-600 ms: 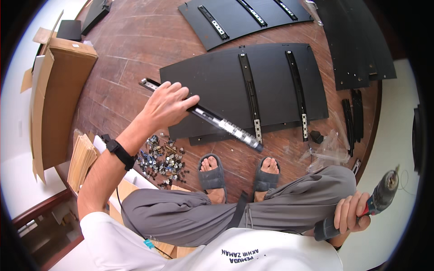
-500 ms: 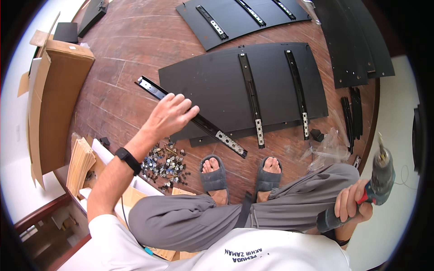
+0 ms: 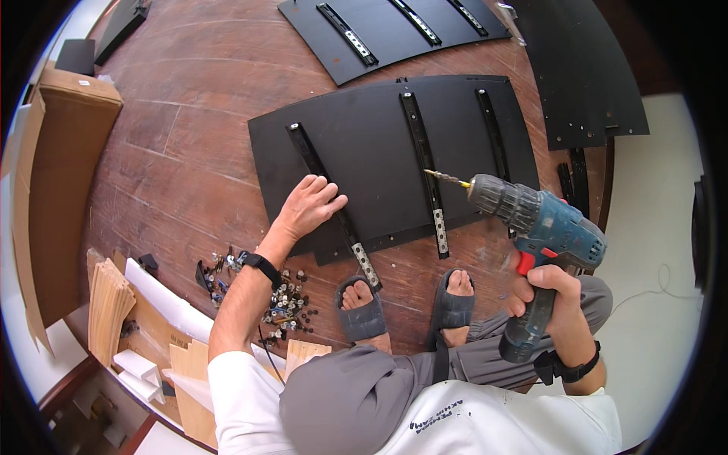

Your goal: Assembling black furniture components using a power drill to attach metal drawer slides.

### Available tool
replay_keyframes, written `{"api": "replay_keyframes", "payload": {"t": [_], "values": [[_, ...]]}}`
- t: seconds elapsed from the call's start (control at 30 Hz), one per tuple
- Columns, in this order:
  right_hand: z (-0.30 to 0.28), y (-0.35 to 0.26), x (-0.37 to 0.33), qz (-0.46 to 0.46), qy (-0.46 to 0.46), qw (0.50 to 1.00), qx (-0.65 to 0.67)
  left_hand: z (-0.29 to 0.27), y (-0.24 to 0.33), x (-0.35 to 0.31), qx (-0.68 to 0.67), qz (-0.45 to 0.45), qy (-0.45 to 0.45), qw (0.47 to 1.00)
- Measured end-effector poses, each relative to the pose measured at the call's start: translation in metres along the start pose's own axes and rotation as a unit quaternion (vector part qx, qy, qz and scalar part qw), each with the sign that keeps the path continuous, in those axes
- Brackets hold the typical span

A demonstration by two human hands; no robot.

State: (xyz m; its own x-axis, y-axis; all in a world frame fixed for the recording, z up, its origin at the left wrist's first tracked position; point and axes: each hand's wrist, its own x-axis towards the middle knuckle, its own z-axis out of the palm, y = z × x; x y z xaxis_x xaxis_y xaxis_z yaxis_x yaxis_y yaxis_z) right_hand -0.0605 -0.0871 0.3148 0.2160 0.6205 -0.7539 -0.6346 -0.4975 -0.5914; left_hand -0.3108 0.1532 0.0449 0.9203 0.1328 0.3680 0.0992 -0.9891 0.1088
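My left hand (image 3: 309, 206) is closed around the middle of a black drawer slide (image 3: 305, 149), which lies slantwise over the left part of a dark panel (image 3: 368, 144). The slide's silvery, perforated near end (image 3: 365, 265) reaches past the panel toward my left sandal. Two more slides, a middle one (image 3: 417, 133) and a right one (image 3: 491, 125), lie on the same panel. My right hand (image 3: 560, 292) grips a blue and black cordless drill (image 3: 561, 227) by its handle. Its bit (image 3: 447, 177) points left, above the panel, apart from the slides.
Loose screws and fittings (image 3: 292, 303) are heaped left of my sandals (image 3: 360, 311). A second panel with slides (image 3: 387, 38) lies farther off. Dark boards (image 3: 584, 83) stand at the far right, a cardboard box (image 3: 72, 174) at left, wooden strips (image 3: 110, 307) near left.
My left hand has brought the slide from a steep slant beside the panel onto its left part. My right hand has raised the drill and swung it leftward over the panel's near right side.
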Motion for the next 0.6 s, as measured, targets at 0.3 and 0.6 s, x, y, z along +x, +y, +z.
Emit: {"api": "replay_keyframes", "payload": {"t": [0.3,0.6], "values": [[0.047,0.012,0.093,-0.005,-0.003,0.995,-0.101,0.017,-0.006,0.016,-0.048,-0.055,-0.024,0.997],[0.083,0.012,0.168,-0.036,-0.019,0.978,-0.204,0.011,0.005,0.003,-0.063,-0.264,0.017,0.962]]}}
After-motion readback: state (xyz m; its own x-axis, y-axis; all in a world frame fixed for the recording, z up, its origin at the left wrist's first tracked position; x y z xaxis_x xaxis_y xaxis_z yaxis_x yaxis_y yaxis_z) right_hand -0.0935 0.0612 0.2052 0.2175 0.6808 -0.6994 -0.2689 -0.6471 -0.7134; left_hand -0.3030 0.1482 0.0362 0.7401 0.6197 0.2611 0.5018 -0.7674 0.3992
